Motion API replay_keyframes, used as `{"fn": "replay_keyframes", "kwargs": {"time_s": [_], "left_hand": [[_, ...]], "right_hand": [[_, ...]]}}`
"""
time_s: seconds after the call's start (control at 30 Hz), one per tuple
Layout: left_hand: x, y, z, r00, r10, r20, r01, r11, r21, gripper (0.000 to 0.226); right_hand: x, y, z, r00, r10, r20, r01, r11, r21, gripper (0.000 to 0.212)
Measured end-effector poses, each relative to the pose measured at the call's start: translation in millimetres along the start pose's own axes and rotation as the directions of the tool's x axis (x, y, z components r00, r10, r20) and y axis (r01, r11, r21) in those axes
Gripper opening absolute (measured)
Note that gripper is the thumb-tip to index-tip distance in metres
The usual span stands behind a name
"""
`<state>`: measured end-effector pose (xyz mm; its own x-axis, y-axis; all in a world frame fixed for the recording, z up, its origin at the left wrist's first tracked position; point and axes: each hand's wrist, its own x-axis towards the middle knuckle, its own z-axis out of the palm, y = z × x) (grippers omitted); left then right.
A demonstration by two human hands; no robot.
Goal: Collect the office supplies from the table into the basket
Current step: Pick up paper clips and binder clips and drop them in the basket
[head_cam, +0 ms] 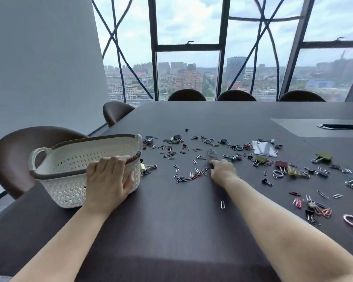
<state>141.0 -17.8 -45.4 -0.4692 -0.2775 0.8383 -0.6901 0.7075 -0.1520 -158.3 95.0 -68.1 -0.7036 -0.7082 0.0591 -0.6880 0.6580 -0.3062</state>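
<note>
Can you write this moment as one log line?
left hand: grips basket rim | right hand: fingers at clear round thing, grip unclear | clips: scattered on table

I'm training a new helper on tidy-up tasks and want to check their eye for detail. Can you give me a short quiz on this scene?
1. True or false: the clear badge holder lies on the table, outside the basket.
2. The left hand grips: A. the basket's near rim; B. a binder clip; C. nothing.
3. Fill in: the lone paper clip nearest the person lies beside the ___ forearm.

Key: 1 true; 2 A; 3 right.
</note>
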Motion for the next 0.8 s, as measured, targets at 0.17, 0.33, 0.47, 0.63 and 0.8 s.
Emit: {"fn": "replay_keyframes", "kwargs": {"time_s": [0.17, 0.33, 0.47, 0.63, 0.8], "left_hand": [[0.9, 0.8, 1.0, 1.0, 0.01, -0.018, -0.01, 1.0, 0.018, 0.033], [0.7, -2.4, -2.1, 0.999, 0.045, 0.023, -0.045, 0.999, -0.005, 0.035], [-9.8, -22.7, -12.9, 0.999, 0.003, 0.05, -0.004, 1.0, 0.003, 0.041], [-36.5, -73.7, -30.6, 0.965, -0.22, 0.144, 0.212, 0.975, 0.07, 0.051], [-49.8, -96.1, -38.6, 0.973, -0.164, 0.165, 0.166, 0.986, -0.004, 0.053]], "right_hand": [[-7.1, 0.0, 4.3, 0.962, 0.017, -0.273, 0.017, 0.992, 0.123, 0.029], [-18.6, -31.7, -21.1, 0.856, -0.007, -0.517, 0.273, 0.856, 0.44, 0.015], [-41.1, -112.0, -58.4, 0.743, -0.187, -0.642, 0.596, 0.621, 0.509, 0.012], [-65.3, -204.1, -54.0, 0.695, -0.546, -0.467, 0.716, 0.467, 0.52, 0.017], [-68.6, -225.8, -19.0, 0.72, -0.631, -0.288, 0.685, 0.579, 0.443, 0.024]]}}
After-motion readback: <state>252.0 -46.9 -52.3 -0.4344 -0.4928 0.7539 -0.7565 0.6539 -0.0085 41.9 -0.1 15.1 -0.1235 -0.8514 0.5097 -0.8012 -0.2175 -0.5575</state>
